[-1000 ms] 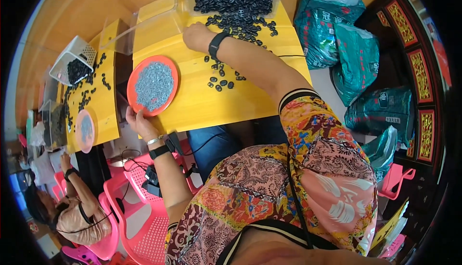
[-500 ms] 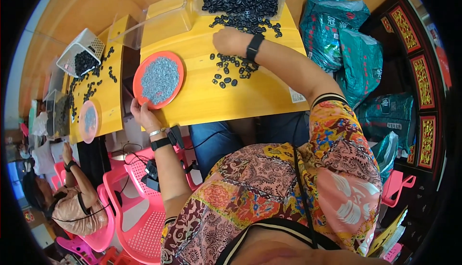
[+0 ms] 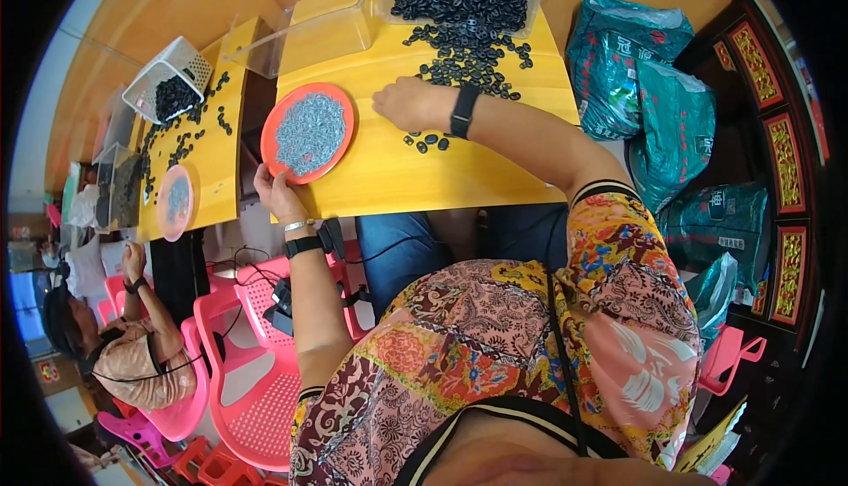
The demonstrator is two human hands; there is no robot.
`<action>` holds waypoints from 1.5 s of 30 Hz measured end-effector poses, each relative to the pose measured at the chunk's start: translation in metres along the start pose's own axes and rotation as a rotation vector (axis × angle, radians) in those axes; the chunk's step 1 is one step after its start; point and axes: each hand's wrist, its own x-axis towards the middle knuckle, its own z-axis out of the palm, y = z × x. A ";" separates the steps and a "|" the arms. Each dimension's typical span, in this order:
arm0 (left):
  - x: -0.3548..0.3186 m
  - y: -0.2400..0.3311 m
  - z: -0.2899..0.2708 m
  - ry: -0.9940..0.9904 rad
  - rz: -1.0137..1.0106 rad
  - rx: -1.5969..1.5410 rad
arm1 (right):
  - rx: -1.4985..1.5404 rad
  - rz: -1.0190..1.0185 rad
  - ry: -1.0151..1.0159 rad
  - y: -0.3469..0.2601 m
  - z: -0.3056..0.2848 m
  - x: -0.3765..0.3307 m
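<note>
A round orange plate [image 3: 344, 150] lies at the left of the yellow tabletop [image 3: 459, 177], heaped with small silvery pieces [image 3: 311, 131]. My left hand [image 3: 281, 195] is at the plate's near rim, thumb and fingers closed on its edge. Over the table just right of the plate is my right hand [image 3: 413, 104], its fingers drawn together and pointing at the plate; whatever they hold is hidden. Small black oval pieces with holes [image 3: 431, 140] lie below my right wrist, some covered by the hand. More of them [image 3: 468, 53] spread beyond it.
A clear bin [image 3: 539, 9] of black pieces tips toward the table, beside another clear box [image 3: 327, 40]. Green sacks [image 3: 609, 71] stand at the right. On the left, another person [image 3: 146, 362] sits near a table with a white basket [image 3: 190, 67] and pink plate [image 3: 176, 203].
My right hand has moved left and nearer, from the black pieces by the bin toward the orange plate. My left hand stays at the plate's rim. The whole view has shifted slightly.
</note>
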 end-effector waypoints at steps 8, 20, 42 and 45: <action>0.002 -0.002 -0.002 0.021 0.028 -0.015 | -0.083 -0.054 0.279 0.010 0.006 -0.059; 0.006 0.000 -0.002 -0.004 0.019 0.043 | -0.040 -0.086 0.283 -0.073 0.018 -0.126; -0.002 0.008 0.007 0.053 0.024 0.118 | -0.226 0.429 0.139 0.075 -0.017 -0.001; -0.002 0.009 0.007 0.050 0.022 0.090 | -0.237 0.452 0.130 0.072 -0.015 0.004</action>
